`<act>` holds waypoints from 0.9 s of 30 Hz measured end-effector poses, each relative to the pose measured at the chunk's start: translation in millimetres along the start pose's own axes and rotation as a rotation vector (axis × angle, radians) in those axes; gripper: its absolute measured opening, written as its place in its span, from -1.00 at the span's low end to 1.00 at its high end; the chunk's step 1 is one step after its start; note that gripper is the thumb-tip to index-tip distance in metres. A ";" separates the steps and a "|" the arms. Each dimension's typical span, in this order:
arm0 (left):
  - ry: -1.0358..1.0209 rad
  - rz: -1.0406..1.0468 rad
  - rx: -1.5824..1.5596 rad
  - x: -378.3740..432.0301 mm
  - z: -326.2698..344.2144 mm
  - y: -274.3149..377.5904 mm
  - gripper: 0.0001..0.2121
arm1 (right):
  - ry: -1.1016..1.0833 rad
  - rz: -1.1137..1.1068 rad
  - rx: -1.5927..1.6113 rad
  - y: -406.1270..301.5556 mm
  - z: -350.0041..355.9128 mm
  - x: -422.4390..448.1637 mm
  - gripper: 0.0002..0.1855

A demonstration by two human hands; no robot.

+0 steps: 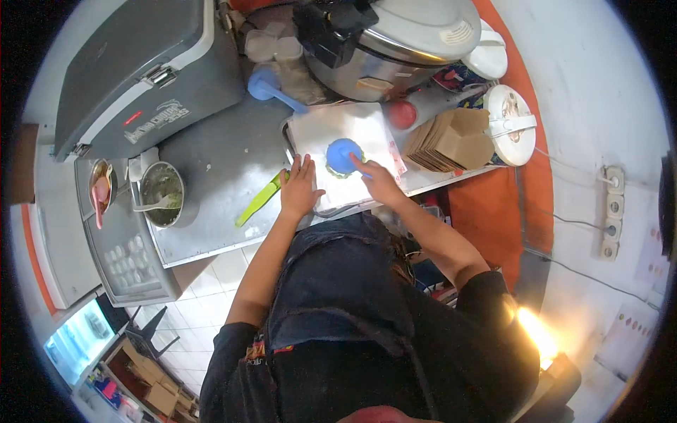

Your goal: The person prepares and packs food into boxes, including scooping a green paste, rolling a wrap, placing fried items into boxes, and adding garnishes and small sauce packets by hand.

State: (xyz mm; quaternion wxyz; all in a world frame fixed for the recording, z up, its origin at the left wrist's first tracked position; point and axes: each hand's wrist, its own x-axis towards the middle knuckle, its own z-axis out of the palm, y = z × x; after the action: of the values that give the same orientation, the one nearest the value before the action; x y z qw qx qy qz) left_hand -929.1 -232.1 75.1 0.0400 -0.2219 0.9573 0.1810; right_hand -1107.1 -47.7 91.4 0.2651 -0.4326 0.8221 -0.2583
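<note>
My right hand (380, 182) is on a blue plastic scoop or ladle (342, 155), index finger extended over it. The blue piece rests on a greenish food mass (335, 172) that shows around its edge, on white paper sheets (328, 195). My left hand (299, 189) lies flat with fingers spread at the left edge of the paper. Beside its fingertips is a lime-green plastic utensil (259, 203), lying on the metal counter; whether the hand touches it I cannot tell.
A metal pot (162, 182) with green contents and a pale spoon stands left, near a grey cooler (153, 95). Behind the paper are a large rice cooker (391, 58) and another blue ladle (264, 85). Stacked brown paper trays (449, 138) and a white-lidded container (510, 124) stand right.
</note>
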 end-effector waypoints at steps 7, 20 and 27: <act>0.065 0.036 -0.036 -3.1 2.8 -10.4 -0.17 | 0.083 -0.012 0.026 -8.5 -10.2 -5.7 -0.24; 0.098 0.107 -0.103 -4.4 13.7 -27.6 -0.30 | 0.170 -0.048 0.354 -83.5 -4.1 44.9 -0.29; 0.390 0.130 -0.215 13.6 24.0 -34.5 -0.69 | -0.222 -0.511 0.517 -293.5 125.5 119.6 -0.35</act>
State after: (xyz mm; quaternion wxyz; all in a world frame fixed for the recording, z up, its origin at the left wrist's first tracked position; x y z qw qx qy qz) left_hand -926.3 -257.8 39.2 -0.1815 -0.1934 0.9344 0.2378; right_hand -913.8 -318.1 166.9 0.3799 -0.5678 0.5616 -0.4667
